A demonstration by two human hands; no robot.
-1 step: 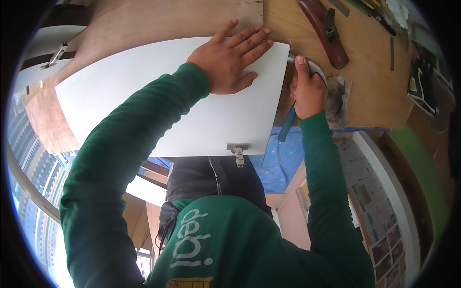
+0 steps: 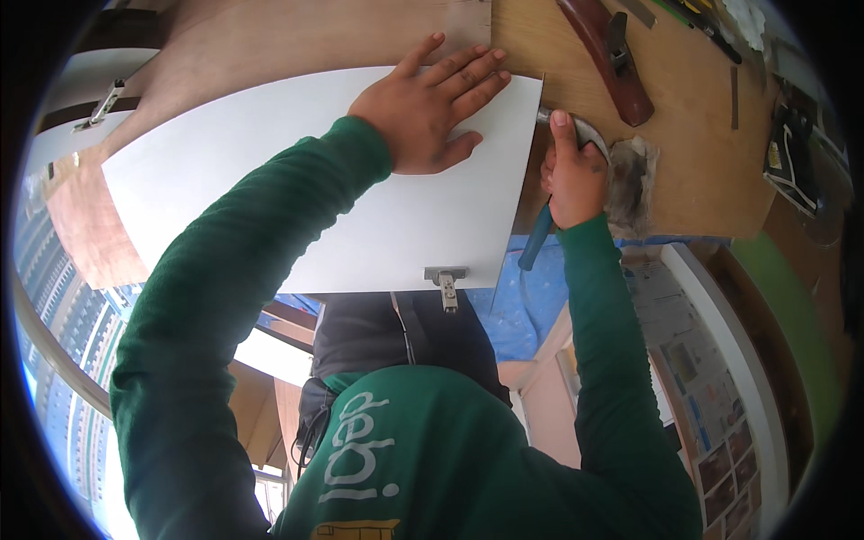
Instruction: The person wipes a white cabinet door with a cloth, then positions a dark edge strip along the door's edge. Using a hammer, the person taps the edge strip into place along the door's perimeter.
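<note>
My left hand (image 2: pixel 427 117) lies flat with spread fingers on a white panel (image 2: pixel 306 198), close to its far right corner. A metal cabinet hinge (image 2: pixel 447 286) is fixed at the panel's near edge and juts out toward me. Beside the panel's right edge, my right hand (image 2: pixel 576 175) is closed around a hammer (image 2: pixel 537 238), gripping it close to the head. The hammer has a blue handle pointing toward me and a curved metal head whose end is at the panel's right edge; whether it touches, I cannot tell.
The panel rests on a wooden worktop (image 2: pixel 702 171). A reddish-brown hand plane (image 2: pixel 612 63) lies at the far right, with several tools (image 2: pixel 706 27) beyond it. A grey, dusty patch (image 2: pixel 634 184) is right of my right hand. Another hinge (image 2: pixel 101 103) sits on a pale piece at far left.
My right hand and the hammer have shifted very slightly toward me. The left hand stays flat on the panel, almost unmoved.
</note>
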